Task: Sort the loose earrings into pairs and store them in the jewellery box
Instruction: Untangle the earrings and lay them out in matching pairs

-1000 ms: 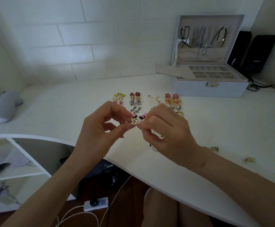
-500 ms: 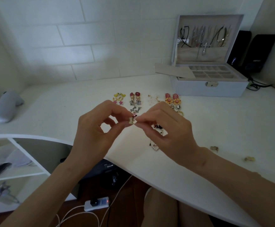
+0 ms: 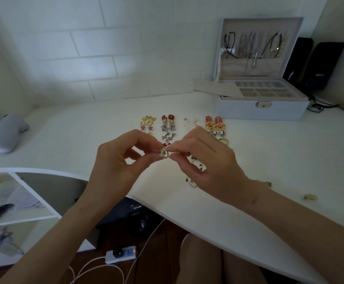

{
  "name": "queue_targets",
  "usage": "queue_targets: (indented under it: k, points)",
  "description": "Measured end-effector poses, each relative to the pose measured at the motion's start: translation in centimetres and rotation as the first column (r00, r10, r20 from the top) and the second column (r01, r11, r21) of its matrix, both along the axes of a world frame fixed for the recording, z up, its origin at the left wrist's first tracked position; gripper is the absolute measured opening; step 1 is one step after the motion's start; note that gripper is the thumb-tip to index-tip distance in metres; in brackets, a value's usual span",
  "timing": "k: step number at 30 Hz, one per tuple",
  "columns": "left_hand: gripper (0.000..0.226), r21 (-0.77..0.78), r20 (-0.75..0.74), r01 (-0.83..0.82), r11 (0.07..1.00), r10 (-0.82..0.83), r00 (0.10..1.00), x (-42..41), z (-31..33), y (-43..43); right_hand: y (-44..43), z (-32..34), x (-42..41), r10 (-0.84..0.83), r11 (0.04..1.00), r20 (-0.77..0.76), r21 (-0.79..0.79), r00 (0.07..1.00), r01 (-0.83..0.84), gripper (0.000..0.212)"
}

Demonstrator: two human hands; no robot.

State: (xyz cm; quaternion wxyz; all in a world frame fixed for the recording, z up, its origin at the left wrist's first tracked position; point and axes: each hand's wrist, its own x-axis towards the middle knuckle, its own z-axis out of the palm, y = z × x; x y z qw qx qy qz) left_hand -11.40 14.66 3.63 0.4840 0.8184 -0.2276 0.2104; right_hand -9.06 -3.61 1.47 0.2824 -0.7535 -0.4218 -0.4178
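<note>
Small gold earring (image 3: pixel 164 153) pinched between left hand (image 3: pixel 118 162) and right hand (image 3: pixel 210 162), above white desk (image 3: pixel 269 152).

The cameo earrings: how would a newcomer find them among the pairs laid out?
Start at the open jewellery box and look left to the rows on the white desk. In the rightmost column, under the pink-and-gold round pair, lie the cameo earrings: small dark ovals with pale centres.

White desk (image 3: pixel 269 152), pale grey jewellery box (image 3: pixel 259 110), pink-and-gold earrings (image 3: pixel 215 123), yellow earrings with pink stars (image 3: pixel 147 123), black speakers (image 3: pixel 318 66)
</note>
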Motion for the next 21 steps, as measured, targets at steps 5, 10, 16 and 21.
queue_targets:
  k: [5,10,16,21]
  points:
    - [0.008,-0.179,-0.166,0.019,0.984,-0.049,0.985,0.2,0.24,0.14,0.08,-0.18,0.04,-0.012,1.0,-0.015,0.0,1.0,0.012,0.007]
    - [0.012,-0.117,-0.17,0.02,0.993,-0.04,0.985,-0.19,0.2,-0.33,0.16,-0.27,0.05,-0.026,1.0,0.017,-0.001,1.0,0.026,0.006]
    - [0.016,-0.219,-0.258,0.054,0.974,-0.111,0.96,-0.31,0.4,-0.66,-0.06,-0.16,0.14,-0.056,0.997,0.129,-0.046,0.99,0.062,0.009]
    - [0.01,-0.097,-0.147,-0.015,0.995,0.0,0.989,-0.29,-0.14,-0.54,0.01,-0.17,0.09,-0.058,0.997,0.107,-0.039,0.993,0.062,0.009]
